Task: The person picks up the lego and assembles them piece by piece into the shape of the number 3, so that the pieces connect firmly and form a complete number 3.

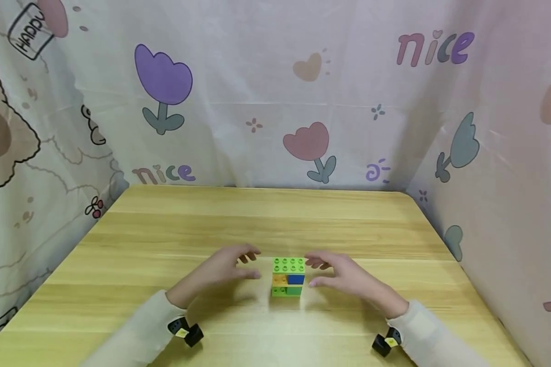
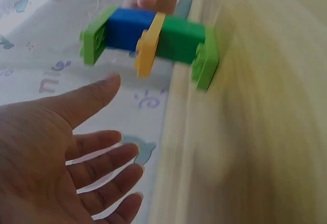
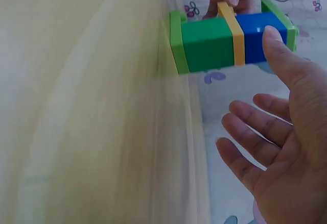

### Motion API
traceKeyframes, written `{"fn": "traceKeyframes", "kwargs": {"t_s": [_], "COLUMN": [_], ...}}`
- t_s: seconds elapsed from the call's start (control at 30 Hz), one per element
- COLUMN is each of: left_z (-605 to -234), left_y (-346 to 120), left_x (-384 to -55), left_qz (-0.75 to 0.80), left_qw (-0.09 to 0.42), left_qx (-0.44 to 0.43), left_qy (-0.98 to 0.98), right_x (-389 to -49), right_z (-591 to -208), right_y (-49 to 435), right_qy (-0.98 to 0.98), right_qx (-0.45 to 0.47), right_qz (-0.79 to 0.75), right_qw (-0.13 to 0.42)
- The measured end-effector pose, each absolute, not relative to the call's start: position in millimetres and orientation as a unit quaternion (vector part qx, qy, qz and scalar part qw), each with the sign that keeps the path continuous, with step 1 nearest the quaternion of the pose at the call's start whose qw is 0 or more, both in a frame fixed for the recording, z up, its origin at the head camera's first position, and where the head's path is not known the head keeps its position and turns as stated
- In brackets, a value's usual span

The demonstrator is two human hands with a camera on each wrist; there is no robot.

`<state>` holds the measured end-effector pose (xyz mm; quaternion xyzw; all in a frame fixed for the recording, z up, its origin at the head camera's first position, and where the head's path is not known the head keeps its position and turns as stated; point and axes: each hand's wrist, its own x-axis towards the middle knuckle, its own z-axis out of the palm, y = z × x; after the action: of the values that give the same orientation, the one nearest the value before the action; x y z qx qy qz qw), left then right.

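Note:
A stack of toy building bricks stands upright on the wooden table, between my two hands. From the bottom it has a light green plate, a green block, a thin orange plate, a blue block and a light green studded plate on top. My left hand is held to the left of the stack, fingers loosely spread, with a gap to the bricks. On the other side, close to the stack's right edge, my right hand has relaxed fingers pointing inward. Nothing is in either palm.
The wooden table spreads around the stack. Behind it and along both sides hangs a printed cloth with flowers and words. Each sleeve cuff carries a small black camera.

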<state>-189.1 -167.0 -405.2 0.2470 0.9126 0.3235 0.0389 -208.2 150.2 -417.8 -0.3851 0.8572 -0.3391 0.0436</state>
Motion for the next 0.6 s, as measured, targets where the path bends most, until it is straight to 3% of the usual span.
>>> {"fn": "traceKeyframes", "kwargs": {"t_s": [0.23, 0.6], "left_z": [-412, -420], "left_y": [-148, -134], "left_x": [-188, -187], "left_qz": [0.363, 0.379], "left_qw": [0.085, 0.089], "left_qx": [0.276, 0.282], "left_qy": [0.886, 0.877], "right_x": [-204, -202], "right_z": [-418, -419], "right_y": [143, 138], "right_qy": [0.857, 0.839], "right_qx": [-0.361, -0.372], "right_qz": [-0.365, -0.390], "right_qw": [0.048, 0.073]}}
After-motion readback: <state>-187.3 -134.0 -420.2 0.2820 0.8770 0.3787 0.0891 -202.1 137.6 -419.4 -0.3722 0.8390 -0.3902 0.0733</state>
